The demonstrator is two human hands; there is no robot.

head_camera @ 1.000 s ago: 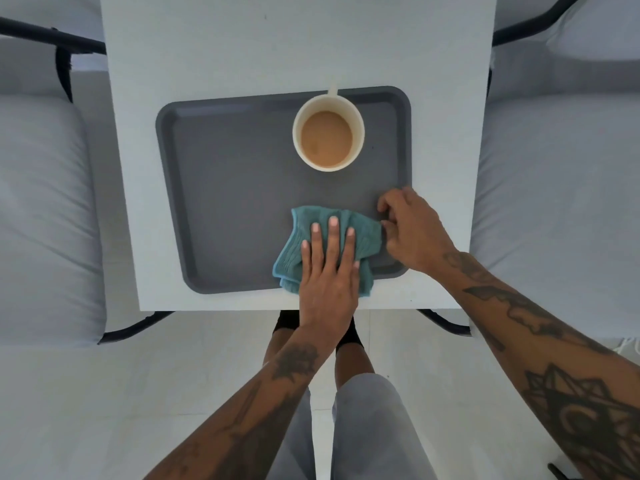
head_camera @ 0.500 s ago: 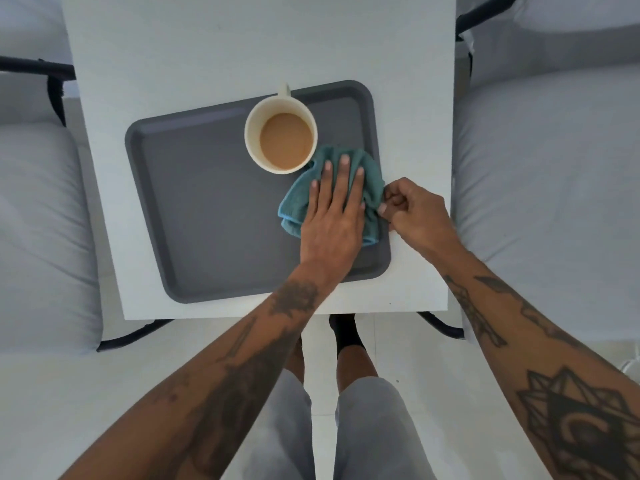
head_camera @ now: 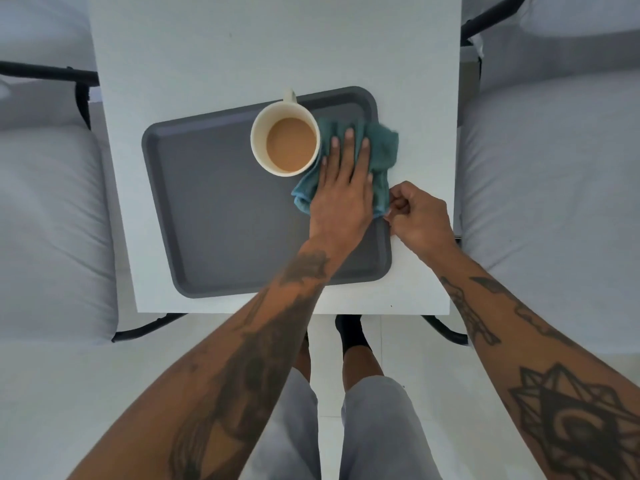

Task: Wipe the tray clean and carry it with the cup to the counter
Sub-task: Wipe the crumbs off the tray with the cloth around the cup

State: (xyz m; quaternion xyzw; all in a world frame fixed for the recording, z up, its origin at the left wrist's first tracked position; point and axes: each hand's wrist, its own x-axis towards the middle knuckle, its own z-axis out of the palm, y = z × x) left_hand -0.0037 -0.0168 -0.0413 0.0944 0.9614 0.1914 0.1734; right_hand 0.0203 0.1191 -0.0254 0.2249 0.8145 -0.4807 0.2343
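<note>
Pale grey cushioned seats (head_camera: 52,220) flanked a white rectangular bench (head_camera: 242,46), and on it lay a dark grey plastic tray with rounded corners (head_camera: 225,220). At the tray's far edge stood a cream ceramic cup of milky brown coffee (head_camera: 284,146), its handle pointing away from the person. Just right of the cup, touching it, a crumpled teal cloth (head_camera: 382,150) covered the tray's far right corner and spilled over the rim onto the bench. The left hand (head_camera: 341,188) lay flat on that cloth, fingers spread and pressing down, gripping nothing. The right hand (head_camera: 417,216) sat at the tray's right rim, its grip curled tight and pinching the rim. Bare tattooed forearms reached in from below.
</note>
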